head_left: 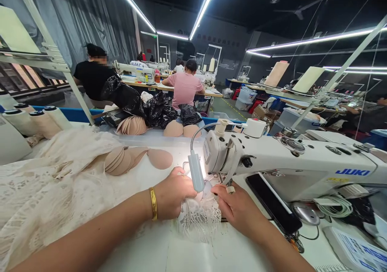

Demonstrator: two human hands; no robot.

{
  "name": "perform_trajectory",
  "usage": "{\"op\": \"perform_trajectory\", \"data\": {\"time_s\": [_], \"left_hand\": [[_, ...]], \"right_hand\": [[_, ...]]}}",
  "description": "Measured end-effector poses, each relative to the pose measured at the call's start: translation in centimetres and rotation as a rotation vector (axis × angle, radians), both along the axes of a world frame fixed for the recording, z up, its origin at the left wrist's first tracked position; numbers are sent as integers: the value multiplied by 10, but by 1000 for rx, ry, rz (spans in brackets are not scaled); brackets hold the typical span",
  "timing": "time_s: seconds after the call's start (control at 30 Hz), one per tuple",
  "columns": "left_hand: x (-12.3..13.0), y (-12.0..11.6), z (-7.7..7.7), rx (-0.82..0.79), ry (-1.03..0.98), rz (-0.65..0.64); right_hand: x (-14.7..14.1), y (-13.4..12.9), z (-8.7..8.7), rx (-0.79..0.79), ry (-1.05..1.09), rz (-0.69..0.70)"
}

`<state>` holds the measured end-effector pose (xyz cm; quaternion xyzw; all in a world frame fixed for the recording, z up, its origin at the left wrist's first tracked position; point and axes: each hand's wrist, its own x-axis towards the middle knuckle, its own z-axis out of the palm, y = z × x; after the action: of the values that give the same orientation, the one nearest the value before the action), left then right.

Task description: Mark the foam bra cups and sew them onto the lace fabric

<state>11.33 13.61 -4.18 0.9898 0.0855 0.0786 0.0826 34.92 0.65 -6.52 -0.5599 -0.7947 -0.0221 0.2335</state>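
White lace fabric (201,219) with a fringed edge lies under the needle area of a white sewing machine (272,155). My left hand (173,193), a gold bangle on its wrist, has its fingers closed on the left side of the lace. On the other side, close by the presser foot, my right hand (231,201) pinches the lace's right edge. A grey clip-on lamp (196,171) lights the spot and covers part of the work. Beige bra cups (119,161) lie stacked behind my left hand, with a single cup (160,159) beside them.
A heap of cream lace (45,191) spreads over the table's left side. Right of the machine's needle lie a phone (273,203), a silver mouse (306,214) and a coiled cable (334,207). Thread cones (45,120) stand at left. Two people sit at machines ahead.
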Motion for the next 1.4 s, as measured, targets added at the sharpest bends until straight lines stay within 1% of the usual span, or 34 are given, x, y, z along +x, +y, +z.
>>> {"op": "perform_trajectory", "data": {"time_s": [0.17, 0.3, 0.43, 0.6, 0.7, 0.77, 0.83, 0.9, 0.97, 1.07, 1.17, 1.23, 1.3, 1.4], "left_hand": [[2, 1, 0, -51, -16, 33], [2, -2, -3, -61, -13, 43], [2, -4, -4, -69, -7, 61], [0, -3, -3, -114, 13, 61], [-4, -2, -2, -139, 46, 73], [-6, -5, 1, -117, 59, 126], [-7, -11, 5, -47, 93, 225], [-4, -20, 10, 18, 157, 321], [-1, -29, 15, 44, 231, 369], [-1, -38, 19, 10, 264, 341], [-7, -38, 19, -40, 219, 281], [-12, -34, 17, -50, 181, 243], [-14, -29, 15, -76, 135, 178], [-14, -21, 11, -173, 89, 73]], "right_hand": [[-2, 3, 3, 16, 180, -35], [-2, 4, 3, 5, 227, -40], [-1, 3, 3, 44, 277, -7], [-3, 2, 3, 81, 216, -7], [-5, 0, 4, 91, 179, 39], [-7, -2, 5, 92, 156, 78], [-10, -3, 5, 67, 144, 140], [-14, -2, 5, 1, 125, 215], [-19, 0, 3, -68, 71, 226], [-20, 3, -1, -73, -68, 137], [-14, 4, -1, -49, -137, 81], [-8, 3, 2, -42, -116, 65], [-1, 2, 7, -12, -77, 53], [8, 0, 15, -19, -20, 59]]}}
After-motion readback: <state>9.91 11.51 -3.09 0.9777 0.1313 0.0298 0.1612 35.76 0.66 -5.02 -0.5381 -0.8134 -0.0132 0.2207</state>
